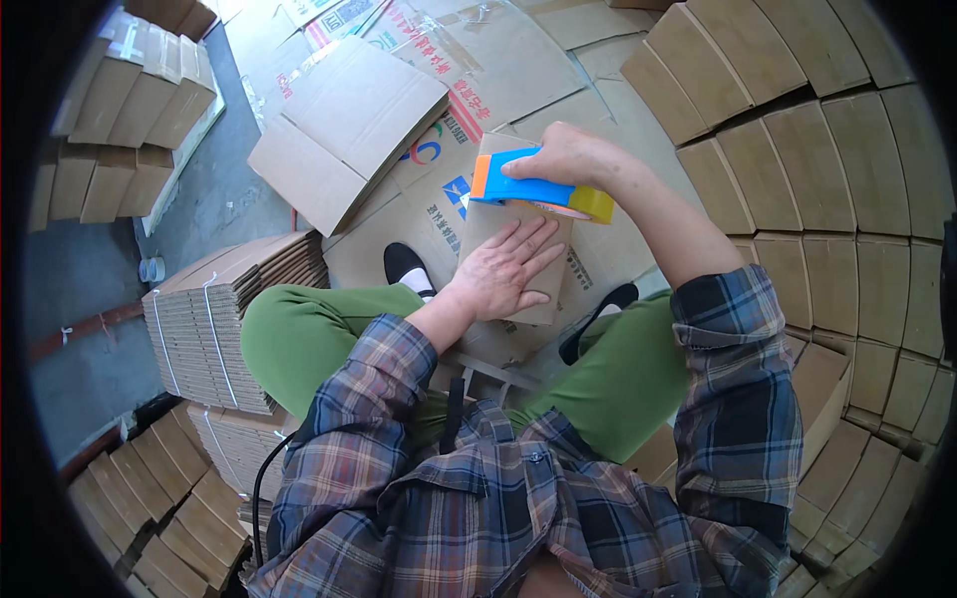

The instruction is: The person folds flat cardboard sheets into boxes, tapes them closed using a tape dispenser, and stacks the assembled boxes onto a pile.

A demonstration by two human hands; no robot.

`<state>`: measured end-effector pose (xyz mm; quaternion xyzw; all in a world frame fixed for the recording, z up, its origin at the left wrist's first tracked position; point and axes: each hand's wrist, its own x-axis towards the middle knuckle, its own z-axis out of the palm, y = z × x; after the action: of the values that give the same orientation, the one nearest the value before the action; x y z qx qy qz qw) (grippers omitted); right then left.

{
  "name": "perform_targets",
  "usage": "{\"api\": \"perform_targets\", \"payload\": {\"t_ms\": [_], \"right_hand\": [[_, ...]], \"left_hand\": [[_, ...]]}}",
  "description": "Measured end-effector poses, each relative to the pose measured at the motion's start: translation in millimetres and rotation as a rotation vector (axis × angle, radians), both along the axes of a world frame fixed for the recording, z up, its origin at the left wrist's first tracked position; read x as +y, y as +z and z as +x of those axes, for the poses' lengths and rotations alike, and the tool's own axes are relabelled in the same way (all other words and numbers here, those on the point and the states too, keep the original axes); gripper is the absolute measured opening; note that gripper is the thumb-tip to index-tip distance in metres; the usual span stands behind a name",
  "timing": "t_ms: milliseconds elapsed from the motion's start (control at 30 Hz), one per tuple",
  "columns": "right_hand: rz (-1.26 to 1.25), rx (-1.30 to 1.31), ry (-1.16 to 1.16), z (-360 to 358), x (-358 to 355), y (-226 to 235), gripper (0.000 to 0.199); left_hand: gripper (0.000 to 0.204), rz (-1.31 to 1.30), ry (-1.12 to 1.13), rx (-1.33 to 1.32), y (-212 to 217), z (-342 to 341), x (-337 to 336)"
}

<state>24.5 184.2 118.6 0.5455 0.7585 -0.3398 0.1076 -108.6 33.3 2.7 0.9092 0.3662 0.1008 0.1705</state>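
A small brown cardboard box (498, 214) stands between my knees. My left hand (503, 271) lies flat on its near top face, fingers spread, pressing it down. My right hand (563, 157) grips a blue and orange tape dispenser (528, 189) with a yellow roll end, held against the far part of the box top. I sit in green trousers and a plaid shirt, with black shoes (404, 264) on flattened cardboard.
Flattened cartons (349, 120) cover the floor ahead. A strapped bundle of flat cardboard (214, 319) sits at my left. Rows of closed small boxes (827, 199) are stacked at the right, with more at the upper left (130, 110) and lower left (169, 518).
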Motion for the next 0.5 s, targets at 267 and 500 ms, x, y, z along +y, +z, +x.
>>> {"api": "perform_targets", "payload": {"t_ms": [267,500], "right_hand": [[-0.169,0.127,-0.053,45.1,-5.3,0.7,0.062],[-0.186,0.213,-0.14,162.3,-30.7,35.0,0.053]], "left_hand": [[0.071,-0.019,0.003,0.07,3.9,3.3,1.1],[0.066,-0.046,0.008,0.141,11.8,4.9,2.7]]}}
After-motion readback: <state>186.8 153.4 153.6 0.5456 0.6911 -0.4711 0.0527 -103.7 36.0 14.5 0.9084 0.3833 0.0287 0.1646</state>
